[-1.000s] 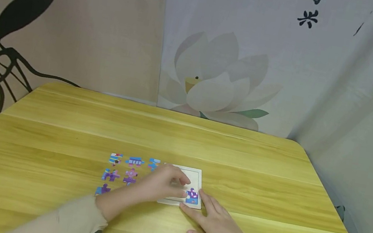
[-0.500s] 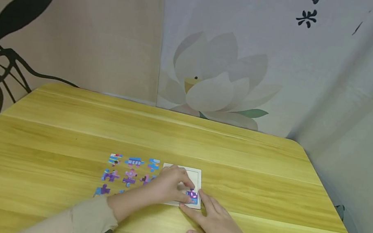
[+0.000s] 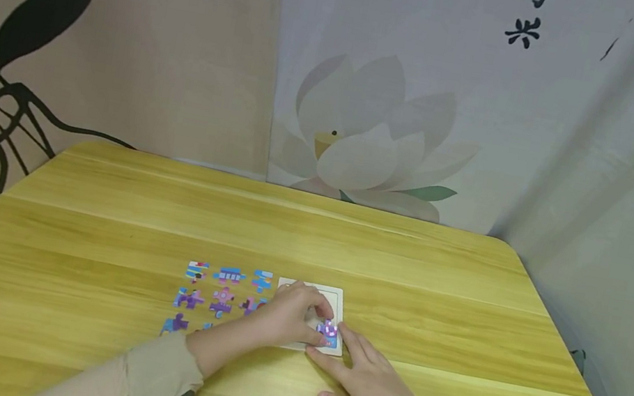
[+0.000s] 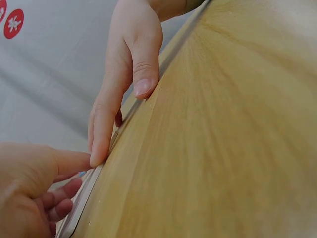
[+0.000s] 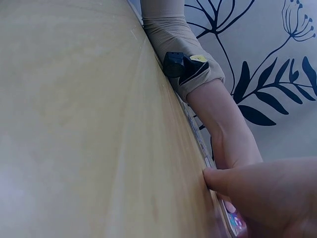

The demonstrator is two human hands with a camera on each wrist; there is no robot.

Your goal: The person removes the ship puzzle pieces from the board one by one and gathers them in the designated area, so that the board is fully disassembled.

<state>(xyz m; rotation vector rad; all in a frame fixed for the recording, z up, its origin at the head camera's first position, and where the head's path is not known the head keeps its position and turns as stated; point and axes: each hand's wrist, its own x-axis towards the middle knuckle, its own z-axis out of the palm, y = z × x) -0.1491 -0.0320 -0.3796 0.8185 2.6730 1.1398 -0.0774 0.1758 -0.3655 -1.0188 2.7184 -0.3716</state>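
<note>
In the head view, a white puzzle tray (image 3: 336,295) lies on the table. A purple-and-blue jigsaw piece (image 3: 330,331) sits in its lower right corner. My left hand (image 3: 293,314) reaches over the tray and pinches this piece by its left side, thumb below and fingers above. My right hand (image 3: 378,393) lies with fingers spread, its fingertips touching the tray's right edge and lower right corner. In the left wrist view, the left hand (image 4: 29,191) meets a fingertip of the right hand (image 4: 126,74) at the tray's edge. The left hand hides much of the tray.
Left of the tray, several loose jigsaw pieces lie in rough rows, among them a blue train piece (image 3: 230,275) and a pink-and-purple piece (image 3: 221,301). The left forearm covers part of the lowest row. A printed curtain (image 3: 188,62) hangs behind the wooden table (image 3: 434,289).
My left hand has moved slightly right and closed its thumb and fingers onto the corner piece, which now sits slightly turned. The right hand has stayed put.
</note>
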